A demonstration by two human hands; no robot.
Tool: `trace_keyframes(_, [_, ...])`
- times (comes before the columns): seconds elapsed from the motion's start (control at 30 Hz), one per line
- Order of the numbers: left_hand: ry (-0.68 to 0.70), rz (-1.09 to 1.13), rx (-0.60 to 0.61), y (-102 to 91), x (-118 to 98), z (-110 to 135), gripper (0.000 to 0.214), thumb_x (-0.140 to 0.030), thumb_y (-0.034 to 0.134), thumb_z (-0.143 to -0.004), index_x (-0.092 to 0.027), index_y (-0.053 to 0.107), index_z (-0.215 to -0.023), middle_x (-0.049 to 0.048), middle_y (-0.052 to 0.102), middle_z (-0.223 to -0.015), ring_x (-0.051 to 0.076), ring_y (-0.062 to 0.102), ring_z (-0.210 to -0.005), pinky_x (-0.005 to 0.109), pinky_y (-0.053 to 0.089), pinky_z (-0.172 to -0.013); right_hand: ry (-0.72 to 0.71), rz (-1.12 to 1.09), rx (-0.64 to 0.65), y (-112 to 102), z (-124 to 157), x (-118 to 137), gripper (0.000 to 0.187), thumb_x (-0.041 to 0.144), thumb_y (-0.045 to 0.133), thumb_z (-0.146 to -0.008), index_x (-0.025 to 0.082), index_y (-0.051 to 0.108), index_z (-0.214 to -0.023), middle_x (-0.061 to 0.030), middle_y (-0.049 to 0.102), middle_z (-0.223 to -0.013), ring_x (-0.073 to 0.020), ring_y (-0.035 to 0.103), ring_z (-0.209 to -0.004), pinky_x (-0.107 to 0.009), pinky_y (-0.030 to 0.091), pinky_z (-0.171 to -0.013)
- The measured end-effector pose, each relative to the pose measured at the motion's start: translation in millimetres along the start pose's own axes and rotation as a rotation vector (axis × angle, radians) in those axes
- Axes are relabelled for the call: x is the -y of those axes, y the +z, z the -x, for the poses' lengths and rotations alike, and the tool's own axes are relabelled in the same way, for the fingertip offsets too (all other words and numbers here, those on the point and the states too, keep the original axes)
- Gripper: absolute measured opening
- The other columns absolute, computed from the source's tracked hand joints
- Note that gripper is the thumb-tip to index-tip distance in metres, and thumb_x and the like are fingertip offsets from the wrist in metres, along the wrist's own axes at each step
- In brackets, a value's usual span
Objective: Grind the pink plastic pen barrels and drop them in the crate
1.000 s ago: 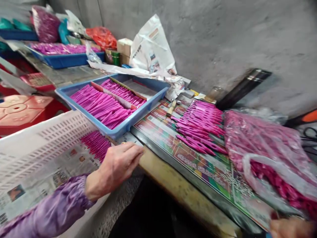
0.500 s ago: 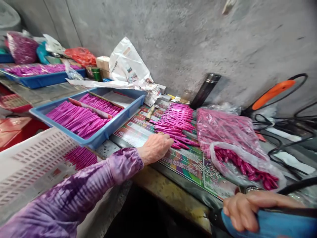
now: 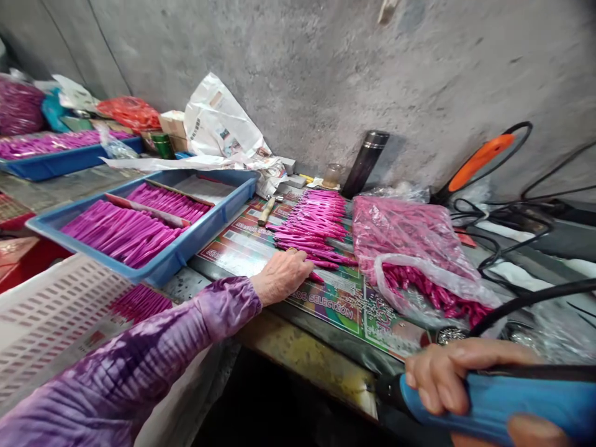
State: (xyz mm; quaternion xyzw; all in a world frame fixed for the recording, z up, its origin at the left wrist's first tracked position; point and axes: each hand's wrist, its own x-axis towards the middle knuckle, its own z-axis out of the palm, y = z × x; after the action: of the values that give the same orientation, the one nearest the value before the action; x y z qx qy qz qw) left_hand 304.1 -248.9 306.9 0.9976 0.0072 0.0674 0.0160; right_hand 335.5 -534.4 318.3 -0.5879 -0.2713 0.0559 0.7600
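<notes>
My left hand, in a purple sleeve, is closed at the near end of a pile of slim magenta pieces, possibly tweezers. The tip of one magenta piece sticks out past its fingers; the rest is hidden by the hand. They lie on a printed mat. At the lower right, my right hand wraps round a blue corded power tool, like an electric screwdriver, its black nose pointing left. Beyond it lies an open plastic bag of darker magenta pieces.
A divided blue tray of magenta pieces stands left, above a white basket. Tiny silvery bits are scattered on the mat. A small hammer-like tool, a black flask, an orange-handled tool and cables sit farther back.
The view has shifted slightly right, so things sit farther left. One magenta piece now shows apart from the pile at my left fingertips. My right hand still holds the blue tool.
</notes>
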Motion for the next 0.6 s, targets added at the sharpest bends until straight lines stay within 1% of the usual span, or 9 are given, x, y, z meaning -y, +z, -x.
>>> trace_keyframes(0.07, [0.012, -0.002, 0.01, -0.7, -0.8, 0.4, 0.019, -0.021, 0.055, -0.104, -0.017, 0.074, -0.105, 0.0117, 0.066, -0.098, 0.026, 0.065, -0.095, 0.033, 0.051, -0.075, 0.038, 0.035, -0.017, 0.2, -2.5, 10.6, 0.029, 0.059, 0.068, -0.082, 0.033, 0.065, -0.096, -0.0001, 0.052, -0.06, -0.0221, 0.048, -0.055, -0.044, 0.046, -0.057])
trace_keyframes(0.2, [0.029, -0.006, 0.031, -5.6, -4.8, 1.0, 0.021, -0.022, 0.055, -0.105, -0.016, 0.075, -0.101, 0.0109, 0.065, -0.095, 0.024, 0.064, -0.09, 0.033, 0.049, -0.072, -0.009, 0.046, -0.139, 4.8, -10.4, 23.4, 0.029, 0.06, 0.068, -0.082, 0.031, 0.065, -0.089, 0.0016, 0.05, -0.06, -0.0203, 0.046, -0.057, -0.047, 0.049, -0.067])
trace_keyframes(0.3, [0.036, -0.01, 0.025, -8.7, -9.7, 3.3, 0.023, -0.02, 0.053, -0.105, -0.016, 0.075, -0.099, 0.0114, 0.065, -0.099, 0.024, 0.062, -0.092, 0.034, 0.049, -0.077, -0.064, 0.05, -0.214, 10.4, -17.1, 25.8, 0.015, 0.044, 0.064, -0.083, 0.029, 0.066, -0.087, 0.0011, 0.052, -0.062, -0.0204, 0.049, -0.059, -0.049, 0.052, -0.073])
trace_keyframes(0.37, [0.046, -0.016, -0.01, -9.6, -13.0, 6.2, 0.023, -0.02, 0.051, -0.105, -0.016, 0.073, -0.099, 0.0121, 0.066, -0.102, 0.024, 0.062, -0.095, 0.036, 0.049, -0.084, -0.116, 0.059, -0.226, 15.0, -21.7, 26.1, 0.009, 0.03, 0.061, -0.083, 0.027, 0.066, -0.089, 0.001, 0.056, -0.064, -0.0203, 0.054, -0.06, -0.047, 0.054, -0.072])
trace_keyframes(0.43, [0.055, -0.008, -0.049, -9.8, -15.8, 9.5, 0.021, -0.019, 0.052, -0.105, -0.016, 0.072, -0.099, 0.0117, 0.067, -0.102, 0.024, 0.062, -0.095, 0.037, 0.049, -0.087, -0.166, 0.054, -0.232, 19.7, -26.8, 25.6, 0.009, 0.023, 0.06, -0.084, 0.025, 0.066, -0.091, 0.0015, 0.058, -0.065, -0.0189, 0.057, -0.061, -0.043, 0.054, -0.07])
trace_keyframes(0.5, [0.041, 0.038, -0.068, -9.6, -17.9, 13.0, 0.017, -0.018, 0.054, -0.103, -0.015, 0.07, -0.098, 0.0103, 0.069, -0.099, 0.023, 0.063, -0.091, 0.036, 0.049, -0.084, -0.201, 0.026, -0.244, 23.3, -32.9, 23.4, 0.006, 0.025, 0.062, -0.084, 0.023, 0.065, -0.088, 0.002, 0.059, -0.064, -0.0173, 0.056, -0.06, -0.04, 0.053, -0.068])
trace_keyframes(0.6, [-0.003, 0.208, -0.096, -8.1, -20.2, 18.0, 0.01, -0.018, 0.06, -0.101, -0.014, 0.069, -0.099, 0.0061, 0.071, -0.089, 0.02, 0.065, -0.081, 0.031, 0.047, -0.076, -0.243, -0.005, -0.267, 25.3, -42.6, 16.7, 0.009, 0.028, 0.068, -0.081, 0.022, 0.065, -0.086, 0.003, 0.059, -0.063, -0.0158, 0.055, -0.057, -0.037, 0.052, -0.063])
